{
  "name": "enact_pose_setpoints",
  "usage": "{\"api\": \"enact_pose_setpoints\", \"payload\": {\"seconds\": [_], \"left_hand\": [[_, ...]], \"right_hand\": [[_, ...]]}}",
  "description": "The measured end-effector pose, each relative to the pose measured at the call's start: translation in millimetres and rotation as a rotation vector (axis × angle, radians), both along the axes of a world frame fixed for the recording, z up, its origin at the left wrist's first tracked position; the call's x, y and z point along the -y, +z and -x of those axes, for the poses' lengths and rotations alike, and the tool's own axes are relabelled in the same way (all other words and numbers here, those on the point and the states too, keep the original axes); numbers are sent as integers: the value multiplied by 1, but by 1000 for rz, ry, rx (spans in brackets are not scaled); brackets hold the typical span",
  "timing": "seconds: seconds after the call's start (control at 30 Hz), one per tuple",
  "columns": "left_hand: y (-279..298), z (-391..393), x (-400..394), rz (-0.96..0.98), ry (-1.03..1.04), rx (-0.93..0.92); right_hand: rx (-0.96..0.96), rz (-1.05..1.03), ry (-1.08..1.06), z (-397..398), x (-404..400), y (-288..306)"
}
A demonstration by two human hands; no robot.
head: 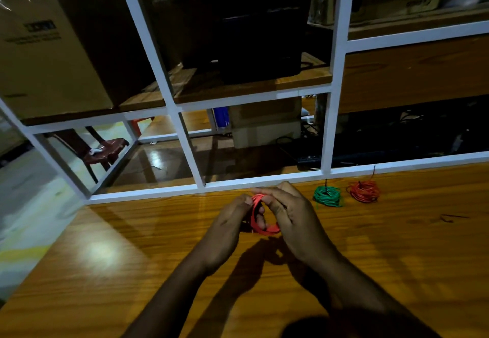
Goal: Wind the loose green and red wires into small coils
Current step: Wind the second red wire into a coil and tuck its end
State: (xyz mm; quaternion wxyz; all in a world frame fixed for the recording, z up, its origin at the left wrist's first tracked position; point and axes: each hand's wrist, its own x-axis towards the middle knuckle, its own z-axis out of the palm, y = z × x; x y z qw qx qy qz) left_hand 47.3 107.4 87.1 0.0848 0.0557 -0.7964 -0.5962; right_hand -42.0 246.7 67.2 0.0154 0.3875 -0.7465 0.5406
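Head view shows the red coil (260, 217) standing on edge between both hands above the counter (397, 245), left fingers (244, 201) pinching its near-left rim, right fingers (270, 196) curled over its top, loop axis running left to right.

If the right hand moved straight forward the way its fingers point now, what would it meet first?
The right hand points up-left, across the red wire coil it grips. Beyond lie the left hand's fingertips, probably first, then the white frame rail; depth is uncertain.
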Motion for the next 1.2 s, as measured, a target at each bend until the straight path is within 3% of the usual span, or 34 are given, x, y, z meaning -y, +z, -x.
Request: {"api": "enact_pose_setpoints", "payload": {"seconds": [0.1,0.2,0.4,0.53,0.67,0.83,0.9,1.0,1.2], "left_hand": [[11,4,3,99,-66,65],[11,9,-9,197,-27,-50],[-3,20,-58,-206,220,-179],[-2,26,-80,-408,239,-217],[-3,33,-91,-258,185,-201],[3,46,-86,-31,17,6],[6,51,-83,144,-56,92],[-7,58,-96,332,-1,77],[-31,61,-137,-63,259,-43]], "right_hand": [[-45,-13,43,4,-2,-2],[-2,29,50,4,-5,1],[122,211,-99,4,-9,-1],[15,208,-193,13,-20,1],[-8,141,-238,25,-36,-6],[-27,21,-136,49,-66,-24],[-39,-41,-68,55,-73,-31],[28,-15,3,62,-84,-39],[139,37,-34,57,-97,-47]]}}
